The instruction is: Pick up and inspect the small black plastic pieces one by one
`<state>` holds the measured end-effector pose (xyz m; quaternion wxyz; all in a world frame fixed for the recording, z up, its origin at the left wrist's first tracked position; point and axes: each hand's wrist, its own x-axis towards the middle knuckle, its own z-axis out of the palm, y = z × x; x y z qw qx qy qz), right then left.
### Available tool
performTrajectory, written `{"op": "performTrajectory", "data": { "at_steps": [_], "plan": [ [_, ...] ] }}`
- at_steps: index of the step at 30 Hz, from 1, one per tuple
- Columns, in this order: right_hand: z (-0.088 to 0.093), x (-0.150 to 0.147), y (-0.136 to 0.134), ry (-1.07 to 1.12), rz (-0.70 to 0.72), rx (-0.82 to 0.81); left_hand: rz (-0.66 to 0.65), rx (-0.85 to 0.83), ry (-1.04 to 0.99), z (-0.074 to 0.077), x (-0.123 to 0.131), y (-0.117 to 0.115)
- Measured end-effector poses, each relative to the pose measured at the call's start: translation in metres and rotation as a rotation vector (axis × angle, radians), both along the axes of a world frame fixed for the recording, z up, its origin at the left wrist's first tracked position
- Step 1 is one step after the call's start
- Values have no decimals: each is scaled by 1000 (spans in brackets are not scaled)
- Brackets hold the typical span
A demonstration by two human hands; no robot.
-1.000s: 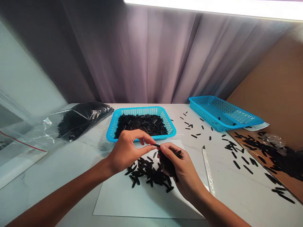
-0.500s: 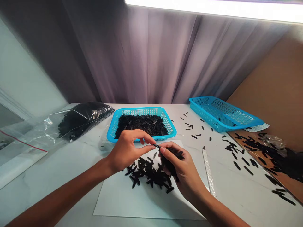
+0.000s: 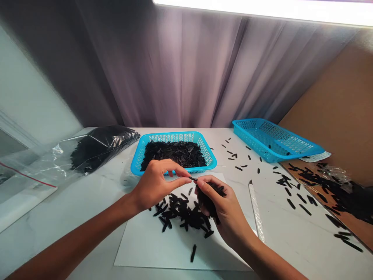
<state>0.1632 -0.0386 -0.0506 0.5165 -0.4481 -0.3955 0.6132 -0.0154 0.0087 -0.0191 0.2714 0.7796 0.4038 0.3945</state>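
The left hand (image 3: 157, 186) pinches one short thin black sliver (image 3: 192, 178) between its fingertips — the right hand (image 3: 221, 212) is closed on a clump (image 3: 208, 200) of matching slivers, just above a scattered heap (image 3: 182, 212) on white paper (image 3: 145, 245)

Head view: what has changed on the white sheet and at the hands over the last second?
A black piece has appeared low on the white sheet, apart from the pile. The left hand and right hand have barely moved; the right still holds a black clump. Both blue baskets stayed put.
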Motion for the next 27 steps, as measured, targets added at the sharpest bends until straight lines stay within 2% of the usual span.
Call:
{"op": "performTrajectory", "data": {
  "at_steps": [3, 7, 9, 11, 15, 17, 21, 27],
  "plan": [
    [0, 0, 0, 18, -9, -22, 52, 57, 12, -2, -4, 6],
    [-1, -1, 2, 77, -18, -100, 329, 200, 39, -3, -12, 19],
    [-1, -1, 4, 100, -12, -135, 357, 199, 65, -2, -14, 20],
    [-1, -1, 4, 110, -3, -150, 219, 162, 88, 0, -12, 16],
    [-1, -3, 2, 123, 33, -129, -223, 214, 156, -1, -3, -1],
    [-1, -4, 2, 139, 55, -116, -320, 279, 190, -4, 1, -6],
    [0, -5, 2, 135, 75, -98, -344, 340, 186, -9, 2, -4],
    [0, 0, 5, 100, 43, -90, -206, 430, 59, -5, -2, 1]
  ]
}}
